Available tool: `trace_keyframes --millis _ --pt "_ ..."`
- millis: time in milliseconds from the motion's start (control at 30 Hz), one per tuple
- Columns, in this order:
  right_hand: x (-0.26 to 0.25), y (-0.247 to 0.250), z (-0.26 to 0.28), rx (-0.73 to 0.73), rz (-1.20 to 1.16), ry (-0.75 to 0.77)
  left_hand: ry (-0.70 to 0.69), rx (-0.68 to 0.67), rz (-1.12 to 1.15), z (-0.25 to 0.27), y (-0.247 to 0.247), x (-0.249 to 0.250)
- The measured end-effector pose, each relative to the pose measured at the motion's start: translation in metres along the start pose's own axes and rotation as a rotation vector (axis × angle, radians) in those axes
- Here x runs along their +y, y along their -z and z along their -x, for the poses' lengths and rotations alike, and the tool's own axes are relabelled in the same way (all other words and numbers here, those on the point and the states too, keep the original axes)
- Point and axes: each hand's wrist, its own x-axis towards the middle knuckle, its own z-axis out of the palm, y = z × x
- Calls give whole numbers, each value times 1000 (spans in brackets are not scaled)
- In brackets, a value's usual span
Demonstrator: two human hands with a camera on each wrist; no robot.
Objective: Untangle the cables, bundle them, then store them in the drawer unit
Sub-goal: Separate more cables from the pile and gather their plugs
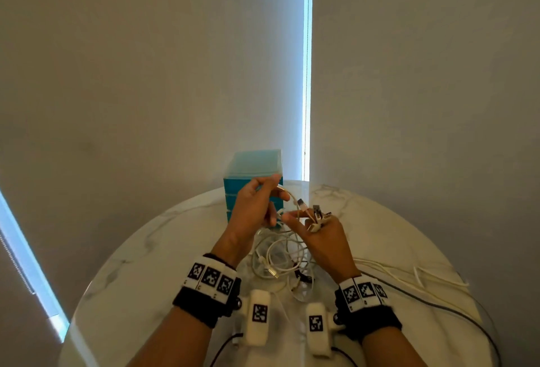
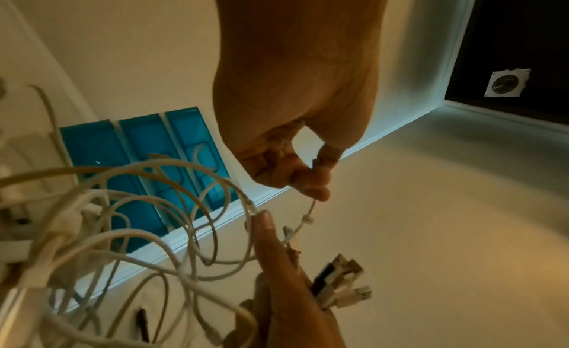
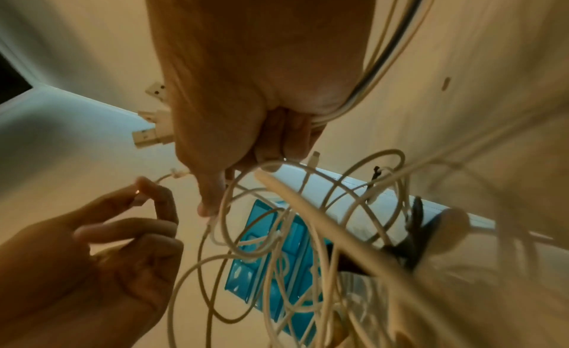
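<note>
A tangle of white cables [image 1: 277, 258] hangs between my hands above the round marble table [image 1: 152, 249]. My left hand [image 1: 273, 188] pinches one thin cable end between thumb and forefinger, in front of the blue drawer unit [image 1: 251, 173]. My right hand [image 1: 306, 220] grips several USB plugs [image 1: 317, 217] in its curled fingers, its forefinger stretched out against the same thin cable. In the left wrist view the pinch [image 2: 314, 183] shows above the plugs [image 2: 344, 285]. The right wrist view shows the plugs [image 3: 151, 131], the cable loops [image 3: 277, 231] and the drawer unit [image 3: 270, 256], its drawers closed.
More white cables [image 1: 415, 276] and a dark cable [image 1: 438, 305] trail over the table's right side toward its edge. A small black piece [image 1: 301, 274] sits in the tangle. The drawer unit stands at the far edge, against the wall.
</note>
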Motion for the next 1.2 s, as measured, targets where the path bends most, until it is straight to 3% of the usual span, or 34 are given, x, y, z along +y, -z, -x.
trace_keyframes --millis 133,300,367,500,567,667,767,833,900,967,1033,1200 --pt "9 1 -7 125 18 -16 50 -112 -114 -3 2 -14" --pt "12 7 -13 281 -75 14 133 -358 -398 0 12 -29" --pt "16 13 -17 382 -215 -50 43 -371 -541 2 18 -37" --pt "20 26 -23 459 -480 -182 -286 -340 -865 -5 33 -39" --pt "21 32 -24 470 -615 -209 -451 -401 -1017 -11 39 -37" --pt "22 40 -25 465 -829 -211 -579 -491 -1205 -18 49 -30" --pt "21 45 -23 418 -1030 -230 -677 -319 -1318 -35 68 -22" --pt "19 46 -20 383 -1119 -237 -612 -141 -1325 -46 80 -24" --pt "15 44 -18 346 -1171 -234 -469 -102 -1121 -48 81 -26" --pt "14 42 -19 312 -1199 -229 -293 -208 -903 -42 69 -28" --pt "14 42 -20 285 -1218 -229 -170 -350 -866 -34 55 -32" --pt "16 50 -20 264 -1307 -221 -185 -522 -955 -34 45 -34"
